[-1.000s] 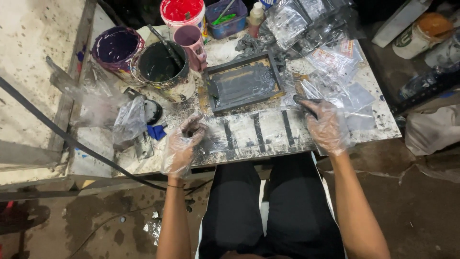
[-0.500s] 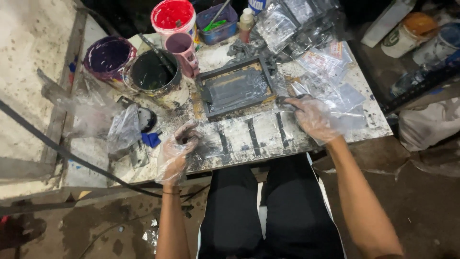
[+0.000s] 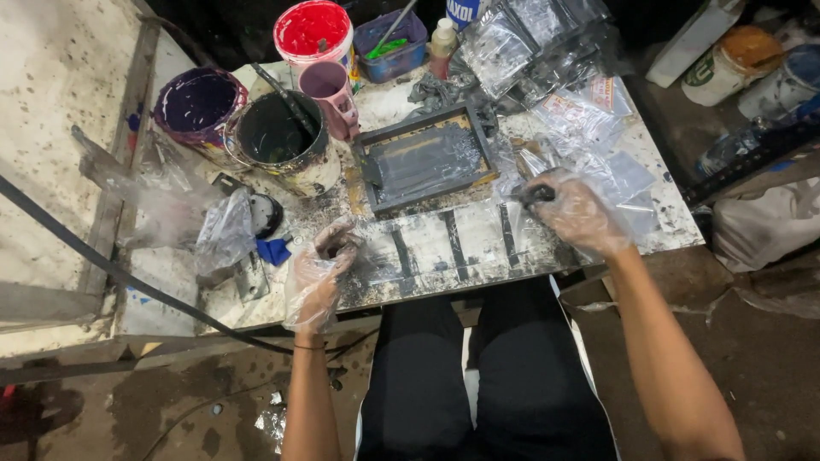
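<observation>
Both my hands wear thin clear plastic gloves. My left hand (image 3: 318,271) rests on the ink-stained table (image 3: 273,299) near its front edge, fingers curled in with nothing seen in them. It sits just left of a clear sheet with three black stripes (image 3: 453,248). My right hand (image 3: 574,213) is at the sheet's right end, closed around a small dark object (image 3: 538,194) that the glove mostly hides. A dark-framed printing screen (image 3: 427,158) lies just beyond the sheet.
At the back left stand a black paint bucket with a stick (image 3: 275,135), a purple bucket (image 3: 196,102), a red tub (image 3: 312,30) and a pink cup (image 3: 331,85). Clear plastic bags (image 3: 555,60) pile at the back right. A crumpled bag (image 3: 224,232) lies left.
My left hand has gone from flat with spread fingers to curled. My right hand has moved slightly up the table and closed on the dark object. The view has shifted.
</observation>
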